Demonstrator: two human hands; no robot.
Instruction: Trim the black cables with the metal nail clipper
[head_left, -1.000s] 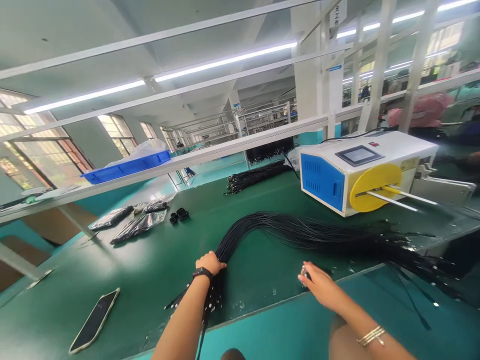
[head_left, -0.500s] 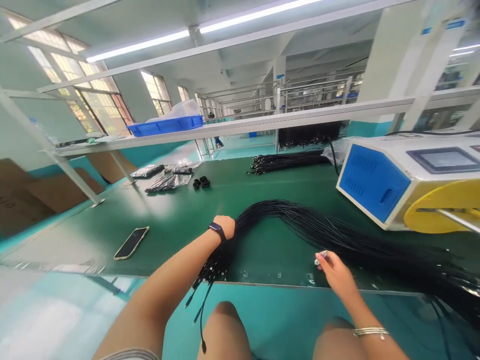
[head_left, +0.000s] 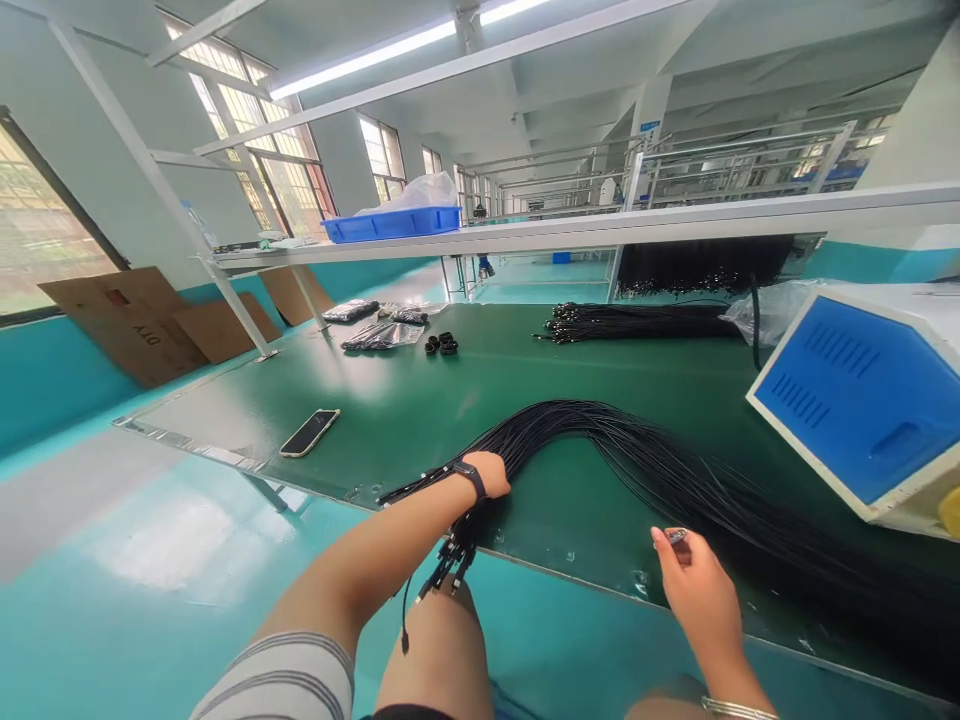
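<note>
A long bundle of black cables (head_left: 570, 415) curves over the green tabletop, running off to the lower right. My left hand (head_left: 489, 474), below a dark wristband, is closed around the bundle near its left end. Some cable ends with plugs (head_left: 457, 560) hang over the table's front edge beneath that hand, and others lie on the tabletop to its left. At the right, my right hand (head_left: 694, 570) is pinched on a small shiny silvery piece (head_left: 676, 536) whose kind I cannot make out. It is just in front of the bundle, near the table edge.
A phone (head_left: 310, 433) lies at the left. Bagged parts (head_left: 382, 335), small black coils (head_left: 441, 344) and another cable bundle (head_left: 637, 322) lie farther back. A blue-sided machine (head_left: 862, 400) stands right. Above runs a shelf (head_left: 540, 238) with a blue tray (head_left: 394, 224).
The view has turned left, so things appear farther right. Several cable ends now lie on the tabletop left of my left hand. Both hands keep their holds.
</note>
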